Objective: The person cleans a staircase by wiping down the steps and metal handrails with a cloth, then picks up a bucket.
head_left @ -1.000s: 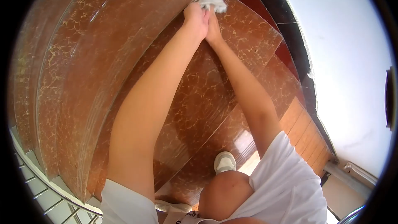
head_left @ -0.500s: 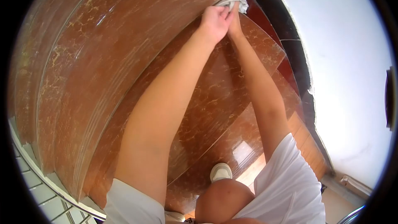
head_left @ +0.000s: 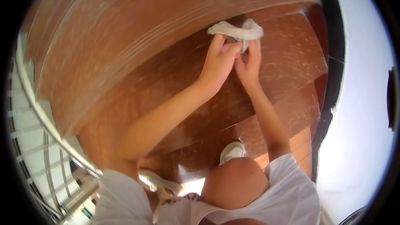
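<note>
A crumpled whitish cloth [head_left: 235, 30] is held up between my two hands, just above a reddish-brown stair tread [head_left: 287, 50]. My left hand [head_left: 221, 60] is closed on the cloth's left part, its thumb pointing right. My right hand [head_left: 251, 64] grips the right part, its fingers reaching up behind the folds. Both hands almost touch at the thumbs, and a short end of the cloth hangs between them. Some fingertips are hidden by the cloth.
Brown marbled steps [head_left: 137, 25] curve up ahead and to the left. A metal railing [head_left: 46, 121] runs along the left side. On the right stands a white wall [head_left: 366, 100] with a black skirting band [head_left: 335, 58]. My shoes [head_left: 232, 151] rest below, near my bent knee [head_left: 235, 183].
Both hands have drawn back from the corner by the wall, toward me, bringing the cloth along. My left hand now grips the cloth too. The view has turned left, showing more railing.
</note>
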The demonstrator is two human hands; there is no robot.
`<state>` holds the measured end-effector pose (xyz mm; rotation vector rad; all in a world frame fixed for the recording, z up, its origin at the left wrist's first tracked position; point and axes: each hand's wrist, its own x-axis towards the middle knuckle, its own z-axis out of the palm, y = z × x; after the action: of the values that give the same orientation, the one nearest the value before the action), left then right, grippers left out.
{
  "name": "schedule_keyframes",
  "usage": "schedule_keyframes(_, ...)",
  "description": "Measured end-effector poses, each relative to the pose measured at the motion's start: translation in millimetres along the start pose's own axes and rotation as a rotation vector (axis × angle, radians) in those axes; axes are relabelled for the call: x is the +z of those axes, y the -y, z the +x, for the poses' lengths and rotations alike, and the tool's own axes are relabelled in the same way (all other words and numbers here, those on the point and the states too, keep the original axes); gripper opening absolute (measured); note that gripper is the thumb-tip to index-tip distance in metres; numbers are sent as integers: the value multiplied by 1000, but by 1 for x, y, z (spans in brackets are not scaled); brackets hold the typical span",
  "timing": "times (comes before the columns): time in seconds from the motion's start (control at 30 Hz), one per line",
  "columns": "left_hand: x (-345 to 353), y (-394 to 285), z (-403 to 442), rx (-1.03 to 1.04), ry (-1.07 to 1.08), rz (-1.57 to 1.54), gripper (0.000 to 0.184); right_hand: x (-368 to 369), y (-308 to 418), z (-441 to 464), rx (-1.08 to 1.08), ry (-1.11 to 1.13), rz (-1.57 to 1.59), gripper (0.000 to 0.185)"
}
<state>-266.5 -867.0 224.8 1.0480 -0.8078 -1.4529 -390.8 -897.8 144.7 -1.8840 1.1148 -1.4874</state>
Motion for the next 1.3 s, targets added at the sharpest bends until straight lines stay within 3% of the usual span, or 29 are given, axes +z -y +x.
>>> schedule_keyframes(0.1, -76, -23, -80, 102, -11, 145, 49, 34, 59, -42, -84, 99, -38, 67)
schedule_keyframes(0.17, -120, -35, -135, 217, 4, 329, 61, 57, 81, -63, -296, 116, -203, 57)
schedule_keyframes(0.2, -141, -43, -156, 337, -76, 507, 55, 66, 88, -76, -426, 105, -307, 53)
schedule_keyframes(0.27, -177, -60, -200, 340, -111, 463, 52, 83, 111, -87, -484, 90, -336, 50)
schedule_keyframes(0.33, -201, -78, -233, 361, -183, 491, 51, 99, 129, -83, -740, 208, -291, 55)
schedule_keyframes(0.47, -242, -103, -292, 429, -231, 503, 51, 117, 163, -75, -739, 232, -263, 49)
schedule_keyframes(0.53, -255, -119, -328, 566, -219, 703, 45, 118, 192, -63, -735, 271, -277, 49)
schedule_keyframes(0.63, -247, -178, -375, 533, -274, 527, 35, 121, 257, -43, -701, 330, -295, 49)
schedule_keyframes(0.67, -197, -229, -385, 38, -387, 898, 35, 122, 276, -39, -689, 337, -285, 50)
schedule_keyframes(0.77, -199, -208, -413, 596, -437, 622, 31, 125, 359, -29, -641, 351, -206, 50)
schedule_keyframes(0.8, -193, -249, -439, 442, -345, 655, 37, 129, 394, -25, -624, 357, -155, 51)
schedule_keyframes(0.83, -183, -257, -459, 423, -368, 690, 40, 126, 425, -22, -605, 355, -120, 51)
schedule_keyframes(0.93, -135, -276, -507, 486, -657, 922, 50, 125, 527, -5, -575, 391, 29, 52)
schedule_keyframes(0.97, -119, -297, -519, 476, -751, 905, 54, 125, 560, 1, -569, 419, 73, 53)
schedule_keyframes(1.0, -103, -336, -529, 442, -831, 388, 53, 122, 595, 9, -570, 448, 111, 53)
schedule_keyframes(1.1, -75, -447, -587, 530, -1031, 540, 55, 119, 707, 32, -606, 539, 242, 55)
schedule_keyframes(1.2, -56, -537, -650, 498, -1336, 477, 57, 132, 808, 34, -693, 696, 370, 57)
schedule_keyframes(1.3, -74, -567, -708, 378, -1643, 478, 58, 171, 877, 9, -813, 836, 463, 56)
